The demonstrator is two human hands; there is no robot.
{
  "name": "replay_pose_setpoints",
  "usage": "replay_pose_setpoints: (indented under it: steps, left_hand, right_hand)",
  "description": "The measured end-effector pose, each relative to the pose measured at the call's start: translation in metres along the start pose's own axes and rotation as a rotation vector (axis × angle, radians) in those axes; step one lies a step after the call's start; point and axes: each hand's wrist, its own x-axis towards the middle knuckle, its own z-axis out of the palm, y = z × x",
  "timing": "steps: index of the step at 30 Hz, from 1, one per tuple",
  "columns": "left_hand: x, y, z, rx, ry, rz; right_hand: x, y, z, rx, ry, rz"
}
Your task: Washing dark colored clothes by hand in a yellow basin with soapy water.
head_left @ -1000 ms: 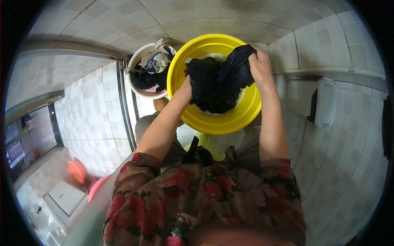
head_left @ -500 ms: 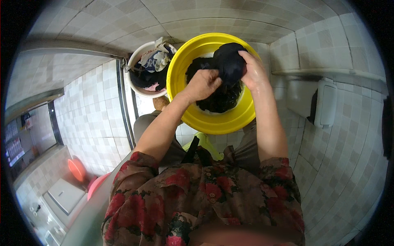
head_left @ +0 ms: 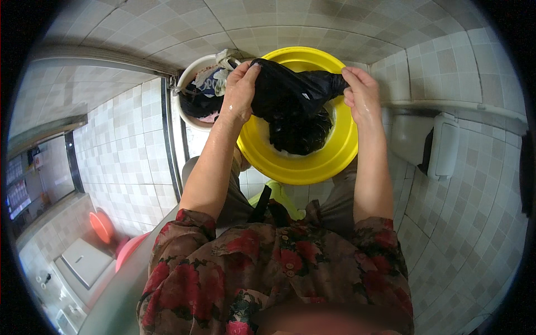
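Observation:
A wet black garment (head_left: pixel 290 89) is stretched between my two hands above the yellow basin (head_left: pixel 296 173). At its left end, my left hand (head_left: pixel 240 89) pinches the cloth, close to the rim beside the white bucket. On the other side my right hand (head_left: pixel 361 92) grips the garment's narrower right end over the basin's right rim. A small white tag shows on the cloth. Below it, more dark wet laundry (head_left: pixel 301 134) lies in the bottom of the basin, with some pale suds or water at its edge. The garment's exact kind cannot be made out.
A white bucket (head_left: pixel 188 114) of mixed clothes stands left of the basin, against a door frame (head_left: pixel 170 134). My knees flank the basin, and a lime-green thing (head_left: pixel 287 204) is under me. Tiled walls rise ahead and right; a lidded bin (head_left: pixel 445 145) is at right.
My hands have moved apart, the left one leftward and up, the right one slightly right. The bunched dark cloth is now spread out between them.

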Motion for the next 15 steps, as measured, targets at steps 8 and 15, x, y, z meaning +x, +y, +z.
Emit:
replay_pose_setpoints:
  steps: [8, 15]
  left_hand:
    - [-0.007, 0.011, 0.002, -0.108, -0.067, -0.137]
    - [-0.023, 0.019, 0.016, -0.195, -0.18, -0.18]
  right_hand:
    - [0.009, 0.029, 0.004, -0.839, -0.065, -0.514]
    - [0.0, 0.065, 0.044, -1.221, -0.28, -0.291]
